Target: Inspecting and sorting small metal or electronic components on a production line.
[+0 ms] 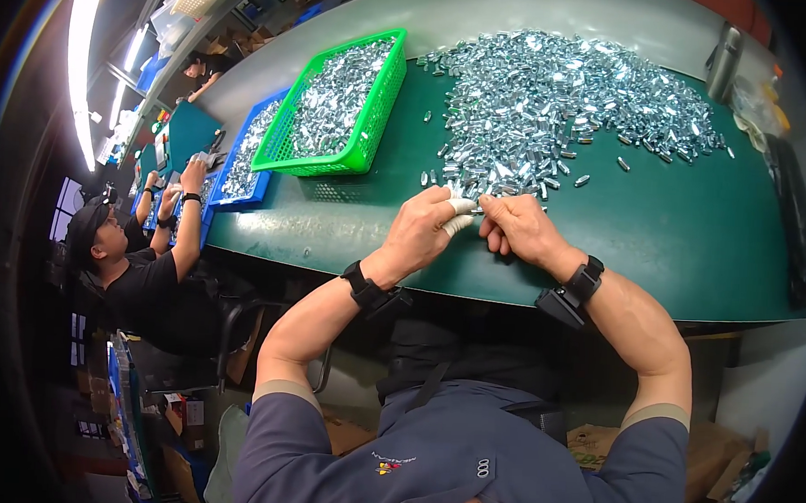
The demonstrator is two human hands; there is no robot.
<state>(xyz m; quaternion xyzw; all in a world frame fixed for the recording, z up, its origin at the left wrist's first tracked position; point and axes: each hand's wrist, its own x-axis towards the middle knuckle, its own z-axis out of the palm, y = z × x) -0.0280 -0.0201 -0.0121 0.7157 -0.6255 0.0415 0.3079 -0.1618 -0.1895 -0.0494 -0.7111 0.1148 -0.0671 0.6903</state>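
1. Head view: two hands met at the centre of the frame, over the near edge of one green table (673, 254).
2. The left hand (419, 232) had two white-taped fingertips (459, 214) pinched together; whether a small metal piece sat between them could not be told.
3. The right hand (523, 228) was curled, its fingertips touching the left hand's taped ones; what it clamped was hidden.
4. Each wrist wore one black band, two in all.
5. One large pile of shiny metal pieces (562, 106), too many to count, spread across the upper centre, its near edge just beyond the hands.
6. One green basket (369, 133) of the same pieces stood at upper left, with one blue tray (235, 177) beside it.
7. One grey bottle (724, 61) stood at upper right.
8. One person in black (141, 276) worked at far left.
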